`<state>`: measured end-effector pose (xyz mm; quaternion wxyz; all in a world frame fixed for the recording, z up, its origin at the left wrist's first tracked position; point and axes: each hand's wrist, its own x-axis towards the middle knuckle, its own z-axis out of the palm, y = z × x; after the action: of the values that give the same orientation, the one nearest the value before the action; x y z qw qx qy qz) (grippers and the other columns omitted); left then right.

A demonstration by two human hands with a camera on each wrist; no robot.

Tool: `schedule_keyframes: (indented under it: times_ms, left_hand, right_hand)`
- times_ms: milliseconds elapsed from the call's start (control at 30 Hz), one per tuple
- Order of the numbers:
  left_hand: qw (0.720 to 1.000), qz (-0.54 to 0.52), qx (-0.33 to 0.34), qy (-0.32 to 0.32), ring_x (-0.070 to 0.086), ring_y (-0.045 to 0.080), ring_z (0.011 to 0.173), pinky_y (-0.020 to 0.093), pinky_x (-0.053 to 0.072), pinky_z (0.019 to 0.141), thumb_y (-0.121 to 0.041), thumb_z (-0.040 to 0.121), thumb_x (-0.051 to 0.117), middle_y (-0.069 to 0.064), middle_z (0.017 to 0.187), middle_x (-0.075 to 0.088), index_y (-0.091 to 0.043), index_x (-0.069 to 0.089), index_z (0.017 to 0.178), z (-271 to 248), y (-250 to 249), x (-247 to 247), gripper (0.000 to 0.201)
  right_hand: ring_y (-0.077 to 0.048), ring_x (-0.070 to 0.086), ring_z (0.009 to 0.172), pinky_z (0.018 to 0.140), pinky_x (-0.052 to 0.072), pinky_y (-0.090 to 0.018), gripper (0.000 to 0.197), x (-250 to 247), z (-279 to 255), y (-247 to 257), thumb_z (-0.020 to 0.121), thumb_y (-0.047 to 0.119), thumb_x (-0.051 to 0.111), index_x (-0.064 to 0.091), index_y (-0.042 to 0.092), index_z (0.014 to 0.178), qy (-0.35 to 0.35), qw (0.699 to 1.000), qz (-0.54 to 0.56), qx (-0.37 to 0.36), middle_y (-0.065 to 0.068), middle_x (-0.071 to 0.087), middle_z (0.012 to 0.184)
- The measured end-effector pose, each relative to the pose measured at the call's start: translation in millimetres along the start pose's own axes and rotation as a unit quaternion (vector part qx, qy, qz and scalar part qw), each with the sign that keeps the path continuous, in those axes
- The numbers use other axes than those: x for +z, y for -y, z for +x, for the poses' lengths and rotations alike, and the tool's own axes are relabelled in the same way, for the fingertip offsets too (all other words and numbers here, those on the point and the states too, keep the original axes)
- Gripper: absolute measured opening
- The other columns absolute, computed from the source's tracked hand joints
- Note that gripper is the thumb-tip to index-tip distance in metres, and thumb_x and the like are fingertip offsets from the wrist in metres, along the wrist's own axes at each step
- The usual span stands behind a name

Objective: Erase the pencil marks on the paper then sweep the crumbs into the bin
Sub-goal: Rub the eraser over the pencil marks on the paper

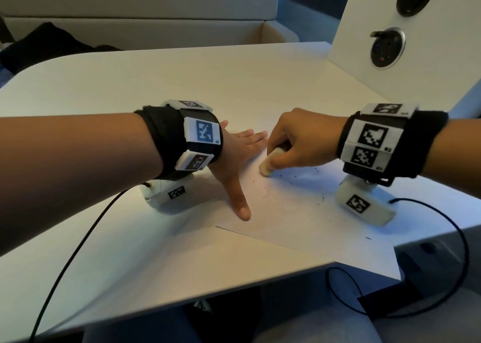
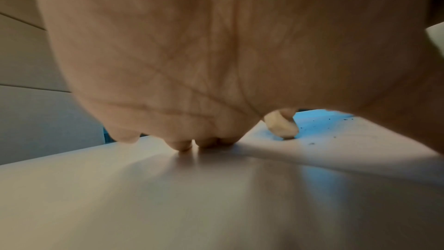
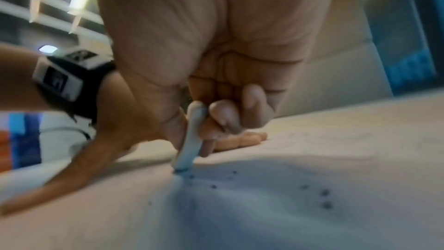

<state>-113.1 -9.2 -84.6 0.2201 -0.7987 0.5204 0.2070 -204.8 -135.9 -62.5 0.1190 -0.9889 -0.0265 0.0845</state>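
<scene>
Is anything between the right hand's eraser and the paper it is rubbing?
Nothing visible. The right hand pinches the eraser, whose lower end meets the paper directly. The left hand presses the sheet beside it, apart from the eraser. Only dark crumbs lie nearby.

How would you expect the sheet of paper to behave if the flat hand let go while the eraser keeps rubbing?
The paper is probably thin and floppy: in the right wrist view it bulges up beside the eraser. It looks light, so it would likely slide or crumple; the left hand is pressed flat on it. Its corner overhangs the table edge, so it might droop there.
</scene>
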Motion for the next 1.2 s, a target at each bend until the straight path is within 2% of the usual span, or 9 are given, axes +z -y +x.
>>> schedule_keyframes:
  times_ms: [67, 167, 300, 467, 633, 800, 933, 1100, 1200]
  left_hand:
    - [1.000, -0.004, 0.001, 0.000, -0.019, 0.013, 0.147, 0.060, -0.006, 0.116, -0.081, 0.049, 0.069, -0.008, 0.159, -0.026, -0.025, -0.027, 0.149, 0.4, 0.6, 0.3, 0.150]
    - [1.000, -0.013, -0.002, 0.010, -0.021, 0.012, 0.146, 0.060, -0.008, 0.116, -0.083, 0.044, 0.069, -0.009, 0.159, -0.026, -0.026, -0.024, 0.150, 0.2, 1.7, 0.3, 0.153]
    - [1.000, -0.008, -0.002, 0.003, -0.019, 0.012, 0.147, 0.058, -0.007, 0.117, -0.082, 0.047, 0.069, -0.008, 0.159, -0.028, -0.023, -0.027, 0.149, -1.1, -0.4, -0.8, 0.152]
    - [1.000, -0.018, -0.005, 0.013, -0.022, 0.011, 0.146, 0.059, -0.007, 0.116, -0.084, 0.043, 0.069, -0.010, 0.159, -0.027, -0.027, -0.025, 0.150, -0.5, 1.7, -0.6, 0.154]
    - [1.000, -0.019, -0.003, 0.005, -0.019, 0.011, 0.147, 0.058, -0.007, 0.117, -0.082, 0.045, 0.070, -0.011, 0.158, -0.028, -0.025, -0.028, 0.149, -0.5, 0.0, -0.4, 0.153]
    - [1.000, -0.021, -0.006, 0.013, -0.022, 0.010, 0.146, 0.058, -0.007, 0.117, -0.085, 0.040, 0.068, -0.011, 0.158, -0.028, -0.028, -0.027, 0.149, 1.0, 2.3, 0.6, 0.156]
    - [1.000, -0.025, -0.001, 0.006, -0.020, 0.009, 0.146, 0.058, -0.007, 0.117, -0.083, 0.042, 0.070, -0.012, 0.157, -0.029, -0.026, -0.030, 0.148, -0.2, 2.0, -0.1, 0.157]
    - [1.000, -0.018, -0.008, 0.016, -0.021, 0.011, 0.146, 0.058, -0.008, 0.116, -0.082, 0.042, 0.070, -0.009, 0.158, -0.029, -0.027, -0.029, 0.148, -0.3, 1.0, -2.0, 0.155]
    - [1.000, -0.016, -0.009, 0.014, -0.020, 0.011, 0.147, 0.057, -0.007, 0.117, -0.081, 0.044, 0.070, -0.010, 0.157, -0.030, -0.024, -0.030, 0.148, -1.6, -0.2, -2.4, 0.155]
  right_hand:
    - [-0.004, 0.045, 0.043, 0.045, 0.032, -0.013, 0.029, 4.2, -4.3, 4.1, 0.078, 0.045, 0.073, 0.071, 0.019, 0.064, 0.004, 1.000, 0.008, -0.014, 0.009, 0.049, 0.042]
    - [-0.004, 0.047, 0.046, 0.045, 0.035, -0.014, 0.030, 10.4, -12.5, 15.1, 0.077, 0.047, 0.072, 0.074, 0.018, 0.069, 0.062, 0.997, 0.021, -0.045, 0.009, 0.052, 0.046]
    - [-0.004, 0.046, 0.044, 0.049, 0.036, -0.018, 0.028, -1.2, -3.6, -1.5, 0.075, 0.049, 0.074, 0.073, 0.022, 0.067, 0.002, 1.000, 0.006, 0.006, 0.009, 0.051, 0.044]
    - [-0.003, 0.047, 0.046, 0.045, 0.036, -0.013, 0.030, 9.1, -14.0, 12.2, 0.077, 0.048, 0.073, 0.074, 0.019, 0.070, 0.062, 0.997, 0.028, -0.035, 0.010, 0.051, 0.046]
    - [-0.005, 0.045, 0.044, 0.048, 0.035, -0.017, 0.030, 1.3, -6.7, -1.8, 0.076, 0.047, 0.073, 0.073, 0.018, 0.068, 0.006, 1.000, 0.016, -0.003, 0.008, 0.050, 0.046]
    - [-0.004, 0.046, 0.047, 0.045, 0.035, -0.013, 0.031, 6.5, -15.3, 8.2, 0.076, 0.050, 0.073, 0.075, 0.019, 0.074, 0.089, 0.995, 0.025, -0.041, 0.007, 0.056, 0.053]
    - [-0.004, 0.047, 0.047, 0.049, 0.037, -0.018, 0.031, -0.2, -7.7, -5.9, 0.076, 0.050, 0.073, 0.075, 0.019, 0.072, 0.017, 1.000, 0.001, -0.009, 0.006, 0.057, 0.054]
    - [-0.007, 0.048, 0.048, 0.048, 0.039, -0.018, 0.028, 9.4, -22.8, 6.8, 0.080, 0.044, 0.070, 0.073, 0.019, 0.069, 0.057, 0.995, 0.014, -0.079, 0.005, 0.059, 0.053]
    - [-0.010, 0.046, 0.047, 0.049, 0.040, -0.023, 0.036, 4.4, -14.0, -6.4, 0.079, 0.047, 0.069, 0.072, 0.014, 0.067, -0.003, 0.998, -0.022, -0.053, 0.002, 0.059, 0.053]
